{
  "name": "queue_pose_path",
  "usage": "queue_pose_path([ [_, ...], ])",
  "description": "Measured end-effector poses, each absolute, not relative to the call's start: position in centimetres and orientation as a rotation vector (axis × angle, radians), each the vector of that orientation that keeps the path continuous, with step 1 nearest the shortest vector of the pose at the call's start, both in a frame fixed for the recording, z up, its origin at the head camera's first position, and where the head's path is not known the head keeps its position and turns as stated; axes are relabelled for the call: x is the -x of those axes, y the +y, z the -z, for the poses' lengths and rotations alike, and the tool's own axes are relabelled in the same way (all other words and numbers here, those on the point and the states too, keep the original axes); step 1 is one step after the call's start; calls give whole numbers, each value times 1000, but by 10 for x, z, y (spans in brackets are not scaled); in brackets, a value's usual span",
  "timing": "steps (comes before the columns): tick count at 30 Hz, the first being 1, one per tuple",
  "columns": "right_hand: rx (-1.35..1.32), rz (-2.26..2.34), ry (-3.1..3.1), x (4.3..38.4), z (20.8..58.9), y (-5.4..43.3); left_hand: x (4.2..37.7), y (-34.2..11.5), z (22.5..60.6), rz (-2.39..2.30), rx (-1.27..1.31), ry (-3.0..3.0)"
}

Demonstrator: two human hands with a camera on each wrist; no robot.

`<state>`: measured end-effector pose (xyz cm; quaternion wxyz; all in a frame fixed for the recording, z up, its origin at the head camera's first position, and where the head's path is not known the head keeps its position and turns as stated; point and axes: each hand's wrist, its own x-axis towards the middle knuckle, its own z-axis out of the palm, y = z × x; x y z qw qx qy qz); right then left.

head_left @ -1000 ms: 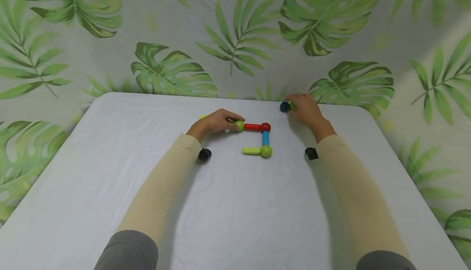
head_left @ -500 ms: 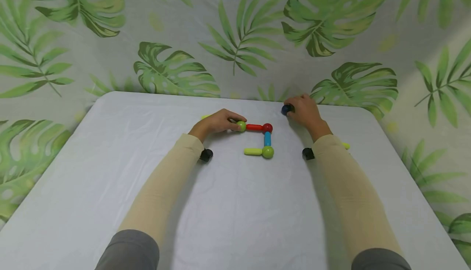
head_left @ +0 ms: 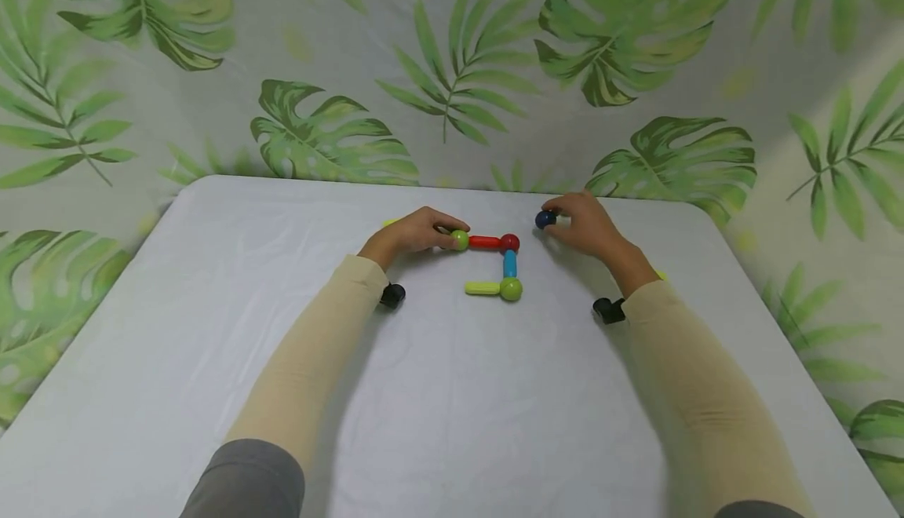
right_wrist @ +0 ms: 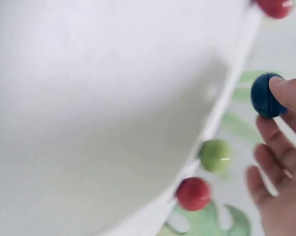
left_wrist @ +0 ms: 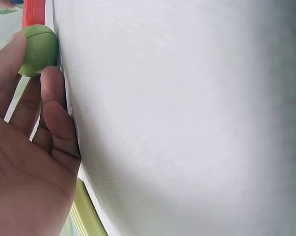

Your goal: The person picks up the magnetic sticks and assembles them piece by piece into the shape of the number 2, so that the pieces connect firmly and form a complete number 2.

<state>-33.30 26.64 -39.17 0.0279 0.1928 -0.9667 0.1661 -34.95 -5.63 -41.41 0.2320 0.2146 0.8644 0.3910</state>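
Dark-blue ball [head_left: 544, 220] is pinched narrowly between thumb and fingers of the right hand [head_left: 588, 224]. Left hand [head_left: 421, 231] pinches a lime-green ball [head_left: 461, 240], which touches one end of a red rod [head_left: 484, 242]. Blue one sits behind and right of the red ball [head_left: 509, 244]. Both held balls: smooth, seamed.

A seamed dark blue ball [right_wrist: 260, 97] is held raised, well apart from a seamed green ball [left_wrist: 41, 48], which is held against one end of a red rod [head_left: 484, 242].
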Motion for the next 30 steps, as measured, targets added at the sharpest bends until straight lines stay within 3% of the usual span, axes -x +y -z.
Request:
queue_pose_path([
  [7, -778, -866, -2999, 275, 376, 247, 351, -56, 413, -1042, -595, 2365],
  [13, -1009, -895, -2999, 243, 372, 210, 353, -58, 414, -1040, -620, 2372],
  [21, -1161, -764, -3081, 244, 387, 163, 351, -58, 417, -1075, -604, 2356],
  [30, -1194, -625, -3097, 249, 402, 150, 348, -57, 413, -1076, -633, 2378],
])
